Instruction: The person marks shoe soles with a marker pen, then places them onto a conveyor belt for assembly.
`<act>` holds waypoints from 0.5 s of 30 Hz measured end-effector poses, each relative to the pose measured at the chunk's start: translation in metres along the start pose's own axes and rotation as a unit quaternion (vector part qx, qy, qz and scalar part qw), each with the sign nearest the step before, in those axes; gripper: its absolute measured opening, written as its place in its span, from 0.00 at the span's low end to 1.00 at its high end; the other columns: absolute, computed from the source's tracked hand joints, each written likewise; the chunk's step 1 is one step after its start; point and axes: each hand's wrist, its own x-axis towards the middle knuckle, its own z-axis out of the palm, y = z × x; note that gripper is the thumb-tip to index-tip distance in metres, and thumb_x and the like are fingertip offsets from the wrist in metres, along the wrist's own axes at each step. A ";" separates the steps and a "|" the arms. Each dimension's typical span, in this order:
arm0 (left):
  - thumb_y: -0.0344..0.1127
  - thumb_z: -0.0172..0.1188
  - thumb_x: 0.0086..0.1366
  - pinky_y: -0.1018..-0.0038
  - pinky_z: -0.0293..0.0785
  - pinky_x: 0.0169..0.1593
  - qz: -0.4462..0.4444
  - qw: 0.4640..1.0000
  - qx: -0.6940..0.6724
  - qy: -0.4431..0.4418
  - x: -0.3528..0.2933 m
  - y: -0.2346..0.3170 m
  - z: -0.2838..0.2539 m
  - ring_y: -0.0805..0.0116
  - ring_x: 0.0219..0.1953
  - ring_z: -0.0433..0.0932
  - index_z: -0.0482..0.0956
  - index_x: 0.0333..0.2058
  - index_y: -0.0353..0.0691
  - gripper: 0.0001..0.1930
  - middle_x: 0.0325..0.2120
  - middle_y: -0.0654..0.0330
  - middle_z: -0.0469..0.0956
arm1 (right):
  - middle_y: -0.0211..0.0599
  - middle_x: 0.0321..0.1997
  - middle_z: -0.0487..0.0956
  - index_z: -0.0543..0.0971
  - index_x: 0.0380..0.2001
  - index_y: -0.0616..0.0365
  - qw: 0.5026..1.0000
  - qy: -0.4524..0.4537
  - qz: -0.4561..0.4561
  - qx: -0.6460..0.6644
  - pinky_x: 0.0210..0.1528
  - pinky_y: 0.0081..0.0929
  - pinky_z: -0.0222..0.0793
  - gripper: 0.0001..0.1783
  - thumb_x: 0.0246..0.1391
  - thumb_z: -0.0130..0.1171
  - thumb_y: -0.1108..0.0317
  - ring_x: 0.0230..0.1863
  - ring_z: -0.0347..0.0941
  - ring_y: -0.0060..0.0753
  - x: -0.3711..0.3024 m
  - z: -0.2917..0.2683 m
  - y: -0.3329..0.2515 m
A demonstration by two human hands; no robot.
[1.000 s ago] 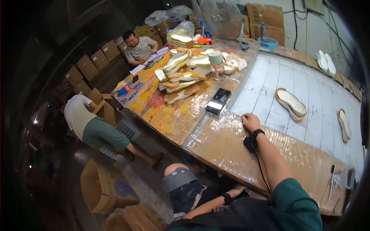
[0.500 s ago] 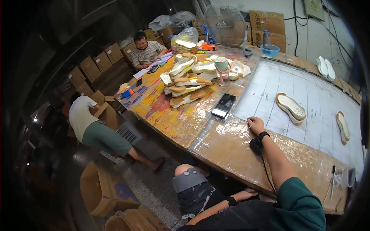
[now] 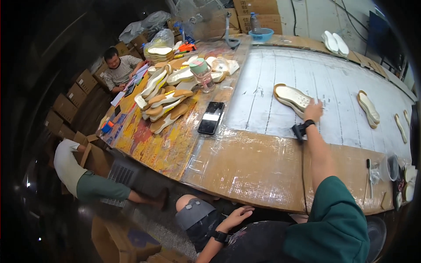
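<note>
A white shoe sole with a tan edge (image 3: 289, 97) lies on the white sheet (image 3: 263, 116), apparently with another sole beneath it. At its near end is my right hand (image 3: 313, 110), thumb and fingers apart; whether they press on the sole is hard to tell. A dark band and a black device with a cable sit on that wrist. Low over my lap, by the table's front edge, my left hand (image 3: 239, 215) rests with its fingers loosely stretched out and nothing in them. Further right on the sheet is another tan-edged sole (image 3: 368, 108).
Left of the sheet lies a phone (image 3: 211, 117), with piled soles (image 3: 164, 98) and a lidded bottle (image 3: 202, 75) beyond. A fan (image 3: 201, 19) and blue basin (image 3: 261, 35) stand at the back. A plastic cup (image 3: 388, 167) is at right. Two people are at left.
My right hand has moved forward from the table's front part to the sole on the sheet. My left hand has come further into sight. The view has swung to the right.
</note>
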 end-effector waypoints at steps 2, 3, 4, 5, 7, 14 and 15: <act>0.34 0.49 0.60 0.75 0.58 0.53 -0.027 0.997 0.055 -0.043 0.010 0.000 0.003 0.67 0.49 0.65 0.63 0.48 0.29 0.20 0.47 0.53 0.67 | 0.49 0.35 0.74 0.72 0.37 0.60 0.993 -0.110 -0.019 0.039 0.40 0.35 0.64 0.21 0.46 0.50 0.53 0.38 0.70 0.45 0.038 0.016 0.034; 0.34 0.49 0.60 0.75 0.58 0.53 -0.031 0.997 0.051 -0.041 0.010 -0.003 0.003 0.67 0.49 0.65 0.63 0.48 0.29 0.20 0.47 0.53 0.67 | 0.50 0.34 0.75 0.73 0.38 0.61 0.972 -0.219 -0.037 0.080 0.39 0.33 0.65 0.24 0.46 0.50 0.52 0.37 0.71 0.46 0.044 0.017 0.033; 0.32 0.48 0.59 0.75 0.59 0.53 -0.039 0.999 0.017 -0.028 0.009 -0.006 0.004 0.67 0.49 0.66 0.63 0.48 0.29 0.19 0.46 0.54 0.68 | 0.50 0.34 0.75 0.73 0.38 0.61 0.971 -0.222 -0.036 0.076 0.39 0.33 0.65 0.24 0.46 0.50 0.52 0.37 0.71 0.46 0.044 0.021 0.030; 0.31 0.48 0.58 0.76 0.59 0.52 -0.047 0.999 -0.017 -0.017 0.010 -0.008 0.005 0.68 0.48 0.66 0.64 0.47 0.29 0.19 0.46 0.54 0.69 | 0.50 0.35 0.75 0.73 0.38 0.63 0.957 -0.281 -0.041 0.054 0.39 0.32 0.65 0.24 0.45 0.50 0.53 0.36 0.72 0.45 0.046 0.025 0.027; 0.31 0.48 0.58 0.76 0.59 0.52 -0.069 0.997 0.010 -0.016 0.012 -0.004 0.004 0.68 0.48 0.67 0.64 0.47 0.29 0.18 0.46 0.54 0.69 | 0.51 0.31 0.76 0.73 0.36 0.68 0.922 -0.368 -0.013 0.117 0.35 0.33 0.66 0.22 0.44 0.51 0.59 0.33 0.73 0.44 0.053 0.029 0.027; 0.32 0.50 0.58 0.76 0.61 0.50 -0.069 0.995 0.059 -0.043 0.012 0.001 0.008 0.67 0.47 0.68 0.63 0.48 0.30 0.20 0.45 0.54 0.69 | 0.49 0.30 0.74 0.69 0.38 0.72 0.811 -0.501 0.110 0.282 0.28 0.37 0.68 0.18 0.42 0.49 0.71 0.30 0.73 0.45 -0.025 -0.014 -0.032; 0.32 0.50 0.58 0.76 0.61 0.50 -0.067 0.994 0.062 -0.055 0.012 0.004 0.014 0.67 0.47 0.68 0.63 0.48 0.30 0.20 0.45 0.54 0.69 | 0.47 0.32 0.73 0.68 0.39 0.70 0.808 -0.502 0.084 0.297 0.28 0.39 0.67 0.19 0.41 0.50 0.71 0.32 0.72 0.45 -0.023 0.006 -0.021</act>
